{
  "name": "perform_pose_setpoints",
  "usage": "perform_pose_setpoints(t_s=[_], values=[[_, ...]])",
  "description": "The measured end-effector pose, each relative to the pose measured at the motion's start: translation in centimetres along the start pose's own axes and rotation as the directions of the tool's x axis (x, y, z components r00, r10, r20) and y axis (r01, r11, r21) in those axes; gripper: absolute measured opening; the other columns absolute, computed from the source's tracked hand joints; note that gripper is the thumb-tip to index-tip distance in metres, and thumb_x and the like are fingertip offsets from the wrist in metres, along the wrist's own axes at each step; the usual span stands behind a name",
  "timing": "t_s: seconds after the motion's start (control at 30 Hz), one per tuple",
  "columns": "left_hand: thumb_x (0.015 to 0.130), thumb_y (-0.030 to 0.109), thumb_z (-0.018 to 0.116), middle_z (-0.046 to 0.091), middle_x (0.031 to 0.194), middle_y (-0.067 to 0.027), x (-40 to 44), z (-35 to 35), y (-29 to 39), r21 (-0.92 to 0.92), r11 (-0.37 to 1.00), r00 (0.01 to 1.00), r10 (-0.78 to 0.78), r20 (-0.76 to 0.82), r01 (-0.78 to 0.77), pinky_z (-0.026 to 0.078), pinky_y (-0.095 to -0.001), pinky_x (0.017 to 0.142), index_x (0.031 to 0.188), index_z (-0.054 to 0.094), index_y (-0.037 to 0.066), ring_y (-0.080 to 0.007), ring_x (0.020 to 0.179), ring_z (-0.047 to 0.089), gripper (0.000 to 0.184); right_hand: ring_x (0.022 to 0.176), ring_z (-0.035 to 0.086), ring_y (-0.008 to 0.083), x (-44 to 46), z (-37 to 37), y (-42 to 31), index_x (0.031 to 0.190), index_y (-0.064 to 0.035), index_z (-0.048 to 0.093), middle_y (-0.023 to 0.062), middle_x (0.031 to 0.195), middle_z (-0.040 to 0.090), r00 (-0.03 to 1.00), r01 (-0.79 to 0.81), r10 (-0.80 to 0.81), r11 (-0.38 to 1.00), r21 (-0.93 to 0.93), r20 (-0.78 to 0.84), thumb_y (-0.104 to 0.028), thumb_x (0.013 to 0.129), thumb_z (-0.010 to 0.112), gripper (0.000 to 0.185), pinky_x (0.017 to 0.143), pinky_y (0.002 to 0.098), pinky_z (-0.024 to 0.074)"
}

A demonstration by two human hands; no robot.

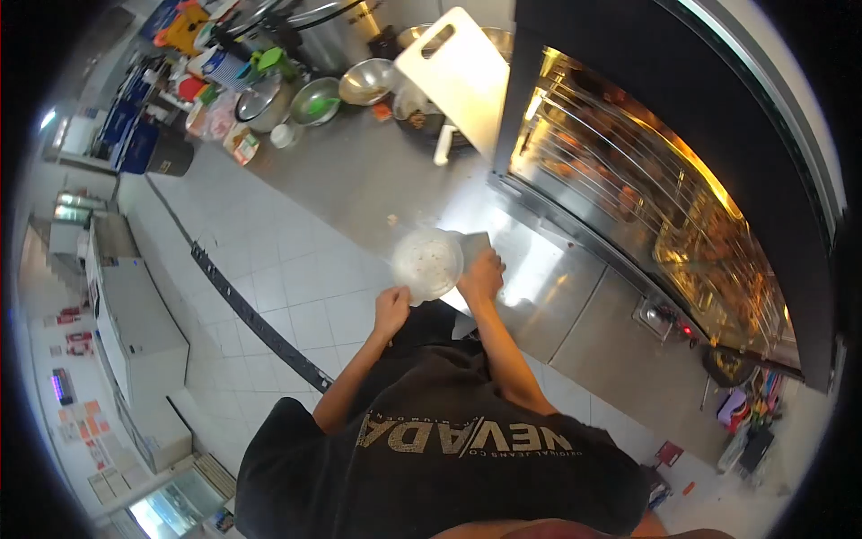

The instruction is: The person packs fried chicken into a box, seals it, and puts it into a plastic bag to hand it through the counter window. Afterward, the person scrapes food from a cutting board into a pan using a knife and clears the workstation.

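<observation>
The left hand (392,311) is gripping the near left edge of a see-through bowl (398,249), and the right hand (483,277) is curling round a grey flat thing (476,242) just beside the bowl's right side; whether those fingers are also touching the bowl I cannot tell. The bowl is hanging in front of the body, by the counter's edge, with a whitish filling (426,261) showing inside. The step in hand looks to be handling this filled bowl. Any move with it calls for a firm left grip and a level rim, so the filling stays in.

The counter (355,193) is shining like bare metal and carrying metal bowls (364,83), a large pot (328,43) and a leaning white board (460,76) along its far side. A lit oven (750,135) is standing at the right, with browned food (584,166) sitting on its racks. Pale tiles are covering the floor (260,292), and a white cabinet (154,328) is standing across the room.
</observation>
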State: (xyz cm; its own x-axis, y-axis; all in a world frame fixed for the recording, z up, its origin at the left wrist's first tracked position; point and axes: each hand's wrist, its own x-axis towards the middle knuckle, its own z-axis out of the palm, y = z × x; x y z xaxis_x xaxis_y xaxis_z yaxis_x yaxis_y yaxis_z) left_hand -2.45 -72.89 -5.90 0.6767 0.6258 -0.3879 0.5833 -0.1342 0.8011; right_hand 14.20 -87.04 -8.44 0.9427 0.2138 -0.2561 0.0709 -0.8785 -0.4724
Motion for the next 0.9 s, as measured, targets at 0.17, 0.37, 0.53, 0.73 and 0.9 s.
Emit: perform_pose_setpoints(t_s=[0.17,0.37,0.53,0.73,0.9], values=[[0.095,0.030,0.051,0.060,0.061,-0.0202,5.1,-5.7,-0.2,0.095,0.993,0.990,0.083,-0.110,-0.073,0.045,-0.0435,0.056,0.076,0.063,-0.005,-0.0282,0.055,0.061,0.043,0.110,0.057,0.0463,7.5,3.4,-9.7,0.125,0.0080,0.043,0.0262,0.125,0.052,0.994,-0.096,0.092,0.993,-0.073,-0.052,-0.062,0.070,0.078,0.096,0.090,0.0514,0.0528],[0.091,0.026,0.052,0.063,0.072,-0.0254,16.6,-8.5,2.3,0.149,0.950,0.961,0.264,0.085,-0.274,0.047,-0.0509,0.062,0.076,0.063,-0.003,-0.0464,0.068,0.061,0.035,0.109,0.060,0.0445,7.3,0.8,-8.4,0.121,0.0049,0.053,0.0282,0.118,0.057,0.926,-0.333,0.350,0.934,0.126,-0.144,-0.060,0.076,0.073,0.081,0.092,0.0490,0.0492],[0.090,0.029,0.050,0.065,0.077,-0.0273,26.8,-4.4,1.5,0.172,0.882,0.898,0.420,0.129,-0.438,0.051,-0.0546,0.072,0.079,0.066,-0.002,-0.0463,0.074,0.065,0.037,0.107,0.060,0.0414,0.2,0.5,-1.0,0.113,0.0057,0.057,0.0263,0.113,0.063,0.897,-0.315,0.296,0.949,-0.003,-0.327,-0.046,0.080,0.074,0.063,0.091,0.0477,0.0474],[0.094,0.037,0.049,0.067,0.087,-0.0313,32.4,-1.4,3.4,0.226,0.949,0.969,0.183,0.168,-0.219,0.053,-0.0530,0.079,0.087,0.068,-0.005,-0.0467,0.085,0.067,0.046,0.102,0.062,0.0390,-5.5,3.3,-1.2,0.112,0.0046,0.058,0.0251,0.108,0.064,0.942,-0.273,0.262,0.962,-0.024,-0.208,-0.043,0.080,0.076,0.061,0.089,0.0455,0.0486],[0.097,0.041,0.051,0.069,0.087,-0.0278,31.6,-4.7,2.0,0.062,0.987,0.985,0.155,-0.073,-0.151,0.054,-0.0519,0.080,0.100,0.062,-0.003,-0.0464,0.087,0.067,0.045,0.089,0.067,0.0307,-5.9,7.0,-6.5,0.110,0.0038,0.058,0.0195,0.101,0.067,0.995,-0.060,0.073,0.985,0.159,-0.074,-0.038,0.084,0.077,0.053,0.076,0.0402,0.0531]])
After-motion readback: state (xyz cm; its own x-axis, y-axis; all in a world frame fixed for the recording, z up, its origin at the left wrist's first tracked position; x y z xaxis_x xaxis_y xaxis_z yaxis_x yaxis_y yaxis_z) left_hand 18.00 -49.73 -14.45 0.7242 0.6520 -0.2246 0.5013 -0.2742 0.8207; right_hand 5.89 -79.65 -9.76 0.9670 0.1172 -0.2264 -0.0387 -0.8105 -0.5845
